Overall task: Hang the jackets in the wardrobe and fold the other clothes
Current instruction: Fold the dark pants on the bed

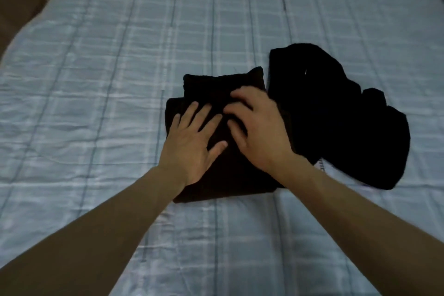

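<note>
Your left hand (pixel 192 144) and right hand (pixel 262 132) lie spread on the folded black garment (pixel 230 175): likely soft, light and limp, so lift it from underneath.

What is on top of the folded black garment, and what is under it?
On the folded black garment rest the left hand and the right hand, fingers spread. It lies on the checked bedspread; anything between them is covered and cannot be seen.
</note>
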Demonstrator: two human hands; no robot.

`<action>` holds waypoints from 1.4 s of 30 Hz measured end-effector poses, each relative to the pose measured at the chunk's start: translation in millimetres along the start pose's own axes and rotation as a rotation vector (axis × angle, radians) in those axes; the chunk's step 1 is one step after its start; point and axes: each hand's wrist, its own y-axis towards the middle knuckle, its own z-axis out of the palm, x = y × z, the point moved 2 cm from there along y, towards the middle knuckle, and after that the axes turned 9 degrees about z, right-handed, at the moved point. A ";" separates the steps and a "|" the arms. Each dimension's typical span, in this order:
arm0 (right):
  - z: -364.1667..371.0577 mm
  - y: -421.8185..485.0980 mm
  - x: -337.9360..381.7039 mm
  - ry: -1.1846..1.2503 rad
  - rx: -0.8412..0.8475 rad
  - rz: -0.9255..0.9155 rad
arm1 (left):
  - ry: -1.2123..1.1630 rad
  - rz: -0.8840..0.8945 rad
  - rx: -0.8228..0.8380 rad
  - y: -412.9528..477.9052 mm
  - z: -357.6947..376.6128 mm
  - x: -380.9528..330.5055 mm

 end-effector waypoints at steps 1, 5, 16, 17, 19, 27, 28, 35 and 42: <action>-3.5 -21.9 6.5 -0.012 0.092 -0.024 | -0.006 0.001 -0.005 -0.4 -0.4 0.6; -6.5 -104.5 10.0 -0.408 0.366 0.062 | -0.004 0.019 0.008 -5.4 -4.1 -0.4; 21.2 -88.6 -22.4 -0.505 0.182 0.127 | 0.216 0.151 0.021 -56.1 -21.0 -53.9; 21.9 -84.9 -23.5 -0.509 0.198 0.119 | 0.250 0.150 0.079 -57.3 -15.7 -52.6; 22.0 -78.7 -25.6 -0.512 0.227 0.102 | 0.278 0.110 0.138 -51.3 -7.9 -46.7; 25.6 -44.7 -44.2 -0.465 0.326 0.091 | 0.203 0.064 0.124 -9.1 -4.6 -32.1; 25.5 -43.2 -45.0 -0.455 0.330 0.094 | 0.192 0.062 0.111 -7.3 -4.8 -31.5; 13.6 -70.1 -32.4 -0.487 0.293 0.073 | 0.210 0.124 0.016 -25.6 -18.1 -42.1; -49.5 -44.1 -1.2 -0.303 0.181 0.160 | 0.224 0.223 -0.116 -16.2 -95.3 -59.9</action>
